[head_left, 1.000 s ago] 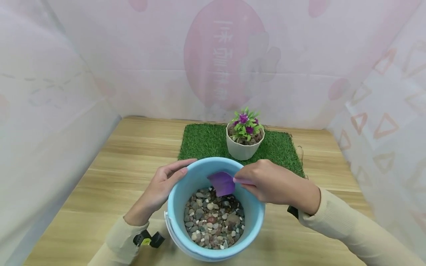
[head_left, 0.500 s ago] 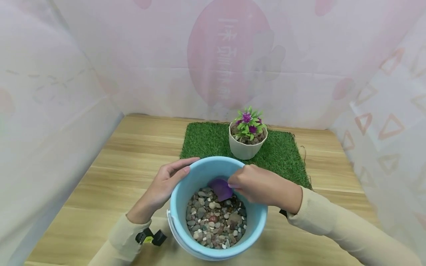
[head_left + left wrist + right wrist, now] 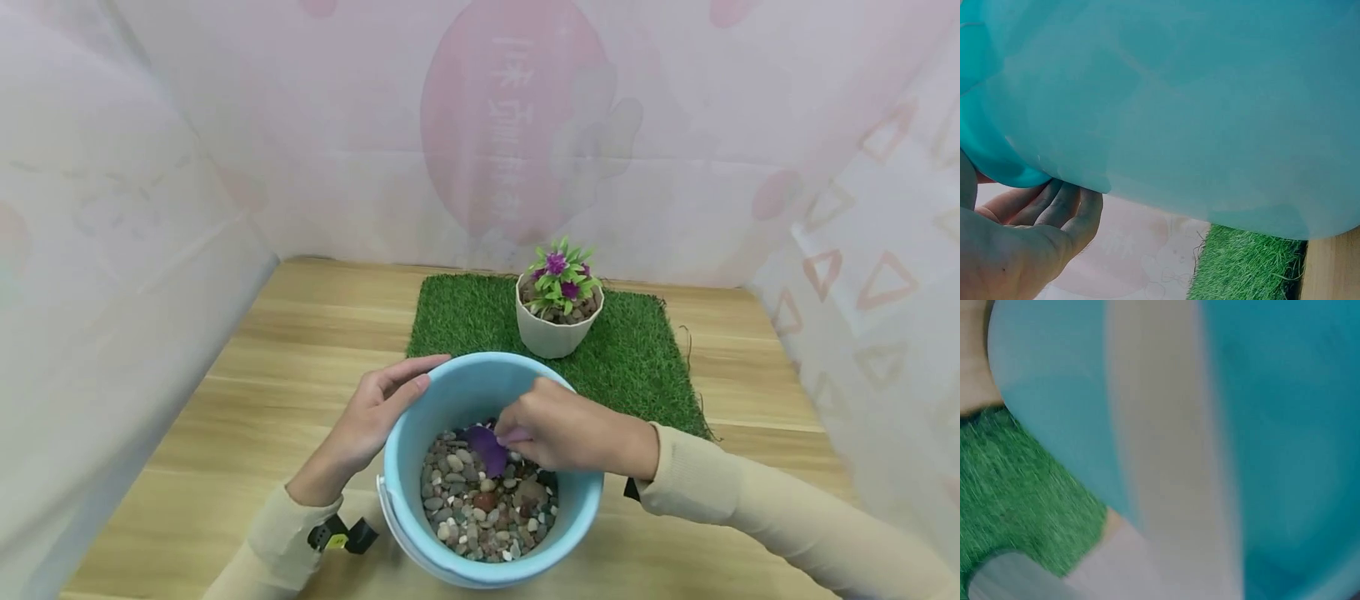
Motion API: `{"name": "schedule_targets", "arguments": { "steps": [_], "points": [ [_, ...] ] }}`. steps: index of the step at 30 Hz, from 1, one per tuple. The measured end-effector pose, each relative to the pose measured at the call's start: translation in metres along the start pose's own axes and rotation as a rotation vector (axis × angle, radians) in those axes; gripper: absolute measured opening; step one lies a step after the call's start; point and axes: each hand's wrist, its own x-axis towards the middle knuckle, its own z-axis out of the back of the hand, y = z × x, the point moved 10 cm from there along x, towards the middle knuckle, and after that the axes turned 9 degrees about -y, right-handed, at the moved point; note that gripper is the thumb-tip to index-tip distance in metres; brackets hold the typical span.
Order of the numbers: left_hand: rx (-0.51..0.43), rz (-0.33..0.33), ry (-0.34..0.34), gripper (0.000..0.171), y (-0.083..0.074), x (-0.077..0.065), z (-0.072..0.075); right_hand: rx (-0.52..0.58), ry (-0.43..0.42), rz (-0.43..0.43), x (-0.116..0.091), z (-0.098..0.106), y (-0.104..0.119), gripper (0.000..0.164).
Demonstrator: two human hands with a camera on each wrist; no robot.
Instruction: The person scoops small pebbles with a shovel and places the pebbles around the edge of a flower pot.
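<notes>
Holding the purple shovel [image 3: 489, 452] in a snug grip, the right hand [image 3: 557, 429] reaches across the rim of the blue bucket [image 3: 493, 573] at two o'clock; the tilted blade appears to meet the pebbles [image 3: 457, 500] towards twelve. The left hand [image 3: 367, 408] has its grip on the rim at ten o'clock, thumb and fingers pinching it lightly. For a clean scoop, brace the rim firmly, slide the blade in low, then level it before lifting, clear of the flowerpot [image 3: 551, 338] beyond one o'clock.

Potted purple-flowered plant [image 3: 558, 307] on turf mat [image 3: 633, 358], wooden table [image 3: 315, 333], pink-printed backdrop [image 3: 345, 192]
</notes>
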Motion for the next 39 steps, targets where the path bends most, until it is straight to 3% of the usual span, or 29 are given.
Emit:
{"name": "schedule_targets", "arguments": {
  "steps": [3, 9, 13, 21, 39],
  "points": [
    [0.000, -0.007, -0.005, 0.043, -0.001, 0.002, 0.000, 0.027, 0.000, -0.008, 0.000, -0.001, -0.001, 0.014],
    [-0.008, -0.008, -0.002, 0.043, -0.002, 0.004, -0.001, 0.127, 0.011, -0.104, -0.002, 0.003, -0.007, 0.012],
    [0.005, -0.019, -0.013, 0.042, -0.003, 0.003, 0.000, 0.136, 0.016, -0.092, -0.001, -0.001, -0.003, 0.013],
    [0.009, -0.024, -0.003, 0.043, -0.004, 0.002, -0.001, 0.223, 0.014, -0.157, -0.005, -0.002, -0.003, 0.015],
    [-0.003, 0.005, -0.005, 0.043, -0.001, -0.003, 0.001, 0.438, -0.038, -0.301, -0.029, 0.007, -0.010, 0.014]
  ]
}}
